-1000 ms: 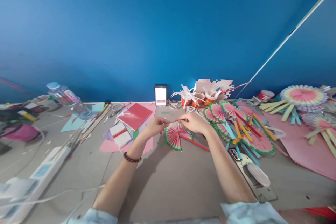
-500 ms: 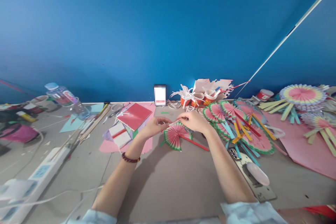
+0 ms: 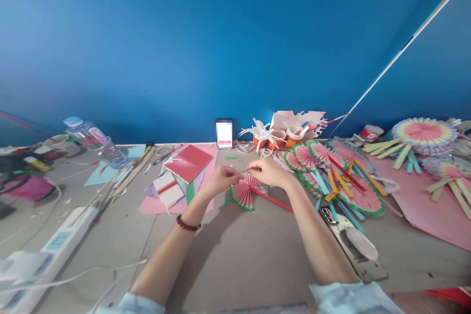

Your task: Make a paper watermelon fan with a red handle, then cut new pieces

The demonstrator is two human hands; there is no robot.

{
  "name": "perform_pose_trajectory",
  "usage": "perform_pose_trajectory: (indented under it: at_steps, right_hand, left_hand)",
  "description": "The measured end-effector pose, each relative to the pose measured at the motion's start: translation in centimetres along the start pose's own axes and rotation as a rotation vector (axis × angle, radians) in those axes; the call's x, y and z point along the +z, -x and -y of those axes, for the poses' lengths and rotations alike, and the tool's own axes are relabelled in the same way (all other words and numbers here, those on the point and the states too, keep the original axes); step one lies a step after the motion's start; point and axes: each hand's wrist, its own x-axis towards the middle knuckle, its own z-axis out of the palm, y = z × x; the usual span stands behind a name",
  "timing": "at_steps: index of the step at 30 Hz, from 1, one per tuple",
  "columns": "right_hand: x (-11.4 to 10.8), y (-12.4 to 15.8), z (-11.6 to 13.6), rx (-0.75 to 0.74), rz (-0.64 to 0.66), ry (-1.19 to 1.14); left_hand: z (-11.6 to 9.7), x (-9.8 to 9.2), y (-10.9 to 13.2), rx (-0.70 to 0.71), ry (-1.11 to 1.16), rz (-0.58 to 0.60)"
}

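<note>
A pleated paper fan (image 3: 243, 194), pink with a green rim, lies partly spread in front of me. A red stick (image 3: 274, 201) runs from its centre to the lower right. My left hand (image 3: 225, 179) is closed in a pinch at the fan's upper edge. Facing it, my right hand (image 3: 268, 171) pinches too, its fingertips nearly meeting the left ones. Between them is a thin strip, mostly hidden by the fingers; whether it is joined to the fan I cannot tell. The right hand covers the fan's upper right part.
Finished paper fans (image 3: 362, 198) with coloured sticks pile up on the right, beside a phone (image 3: 368, 270) with a white mouse (image 3: 362, 244). Red paper (image 3: 189, 163) and scraps lie left. Paper cups (image 3: 294, 136) stand behind; a bottle (image 3: 88, 132) and power strip (image 3: 59, 240) are far left.
My hands have come closer together, the left shifting slightly right and the right slightly left. Less of the strip shows between them. The fan's lower part stays in place.
</note>
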Motion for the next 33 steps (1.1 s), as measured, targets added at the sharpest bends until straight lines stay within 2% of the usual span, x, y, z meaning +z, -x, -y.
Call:
perform_pose_trajectory:
  at_steps: [9,19,28,33]
  right_hand:
    - [0.0,0.0,-0.5,0.000,0.011,-0.015]
    - [-0.2,0.1,-0.6,0.015,0.026,-0.036]
    - [-0.2,0.1,-1.0,0.030,0.022,-0.055]
    - [-0.1,0.1,-1.0,0.036,0.008,-0.040]
  left_hand:
    - [-0.1,-0.4,0.1,0.054,-0.012,0.090]
    - [-1.1,-1.1,0.6,0.024,0.101,0.196]
    - [-0.6,-1.4,0.3,0.124,0.184,0.321]
    - [-1.1,-1.8,0.6,0.150,0.221,0.377]
